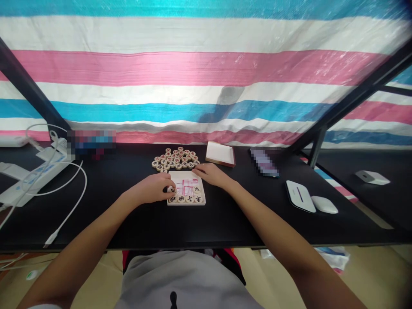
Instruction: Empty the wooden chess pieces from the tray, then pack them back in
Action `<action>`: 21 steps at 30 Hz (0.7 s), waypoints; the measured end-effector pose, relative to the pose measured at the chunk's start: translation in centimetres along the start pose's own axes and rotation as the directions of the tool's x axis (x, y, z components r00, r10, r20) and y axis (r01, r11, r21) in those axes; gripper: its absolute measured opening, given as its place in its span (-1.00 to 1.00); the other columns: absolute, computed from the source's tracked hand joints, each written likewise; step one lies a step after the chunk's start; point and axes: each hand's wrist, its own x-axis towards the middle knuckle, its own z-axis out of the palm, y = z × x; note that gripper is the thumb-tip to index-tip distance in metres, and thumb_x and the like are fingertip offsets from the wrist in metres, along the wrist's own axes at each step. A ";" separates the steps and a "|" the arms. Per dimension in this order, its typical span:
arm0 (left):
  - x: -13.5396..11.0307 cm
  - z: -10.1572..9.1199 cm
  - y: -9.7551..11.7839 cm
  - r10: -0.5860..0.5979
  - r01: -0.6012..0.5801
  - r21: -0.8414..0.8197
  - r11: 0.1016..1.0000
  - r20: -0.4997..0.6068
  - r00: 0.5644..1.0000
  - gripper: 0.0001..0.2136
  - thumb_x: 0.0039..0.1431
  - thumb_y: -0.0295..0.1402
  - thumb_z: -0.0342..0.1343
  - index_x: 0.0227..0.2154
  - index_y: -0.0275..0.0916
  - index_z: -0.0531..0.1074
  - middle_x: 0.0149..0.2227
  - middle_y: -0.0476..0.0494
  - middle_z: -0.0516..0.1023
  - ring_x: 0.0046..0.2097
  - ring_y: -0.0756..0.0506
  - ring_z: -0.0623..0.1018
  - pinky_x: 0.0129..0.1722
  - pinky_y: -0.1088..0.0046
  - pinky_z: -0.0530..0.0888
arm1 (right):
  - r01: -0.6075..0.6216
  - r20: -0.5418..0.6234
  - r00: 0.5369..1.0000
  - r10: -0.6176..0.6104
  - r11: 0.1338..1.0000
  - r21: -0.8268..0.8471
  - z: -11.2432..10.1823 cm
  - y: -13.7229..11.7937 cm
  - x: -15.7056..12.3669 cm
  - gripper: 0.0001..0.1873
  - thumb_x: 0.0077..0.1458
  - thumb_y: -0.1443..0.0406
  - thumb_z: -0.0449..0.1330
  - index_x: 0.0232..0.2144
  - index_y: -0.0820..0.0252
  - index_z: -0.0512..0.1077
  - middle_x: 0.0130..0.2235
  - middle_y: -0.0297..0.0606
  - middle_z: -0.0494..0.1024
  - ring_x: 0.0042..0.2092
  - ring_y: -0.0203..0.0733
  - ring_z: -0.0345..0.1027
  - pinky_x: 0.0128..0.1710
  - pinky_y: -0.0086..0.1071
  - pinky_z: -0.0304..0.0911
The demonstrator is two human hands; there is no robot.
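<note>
A shallow white box [202,201] lies on the black table in front of me. Along its near side sits a row of round Chinese chess pieces [189,199] with black characters, and another piece [196,189] lies above the row at the right. My left hand [156,187] is over the box's left side, its fingers closed on a Chinese chess piece [173,190] just above the row's left end. At the far right corner of the box rests my right hand [210,173], fingers stretched out, beside the loose pile of pieces [175,159] with red and black characters.
Behind my right hand lies the box lid [220,153], inside up. Further right are a phone [264,162], a white flat device [300,196] and a white mouse [325,204]. A power strip [35,176] with white cables occupies the left. Striped sheeting [193,64] hangs behind the table.
</note>
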 end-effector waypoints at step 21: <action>-0.6 -1.7 -2.0 -0.183 0.184 0.005 0.983 -0.115 0.976 -0.80 0.04 -0.18 0.04 -0.39 -0.19 0.43 -0.40 -0.03 0.46 -0.37 -0.04 0.44 -0.38 0.49 0.32 | 0.004 0.007 1.000 -0.004 1.000 0.012 0.1 0.2 0.0 -0.65 0.27 0.17 -0.05 -0.41 0.21 0.42 -0.40 -0.24 0.50 -0.38 -0.26 0.31 -0.36 -0.42 0.07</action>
